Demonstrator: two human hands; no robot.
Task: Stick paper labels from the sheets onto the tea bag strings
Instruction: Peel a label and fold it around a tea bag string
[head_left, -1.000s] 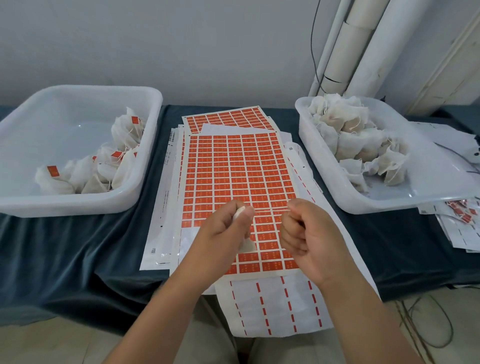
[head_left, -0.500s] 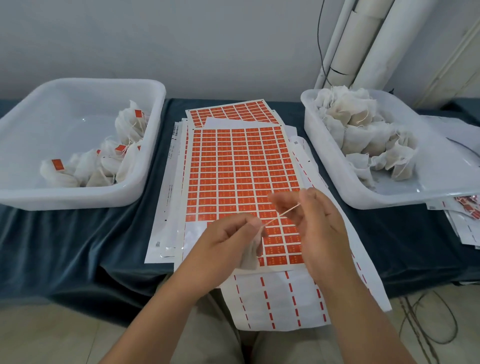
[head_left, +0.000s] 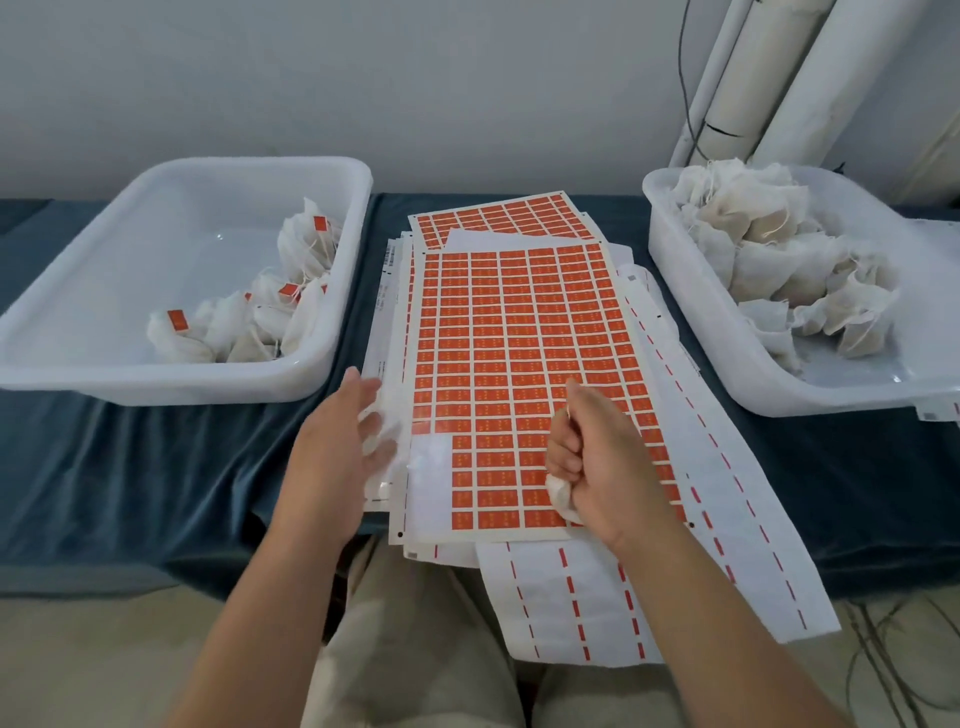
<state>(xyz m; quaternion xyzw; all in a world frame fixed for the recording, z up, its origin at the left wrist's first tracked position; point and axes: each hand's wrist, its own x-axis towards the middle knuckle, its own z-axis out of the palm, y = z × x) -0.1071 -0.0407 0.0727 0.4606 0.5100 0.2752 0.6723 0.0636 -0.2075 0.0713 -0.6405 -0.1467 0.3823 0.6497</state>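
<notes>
A person's right hand (head_left: 597, 457) clenches a tea bag (head_left: 560, 493) over the label sheet (head_left: 519, 332) near the counter's (head_left: 130, 467) front edge. The left hand (head_left: 343, 441) is released, fingers spread, at the sheet's left edge beside the next unpeeled labels. The sheet runs lengthwise toward the far edge, with a tub well apart on either side.

Left hand (head_left: 338, 446) splayed, right hand (head_left: 602, 457) clenched.
</notes>
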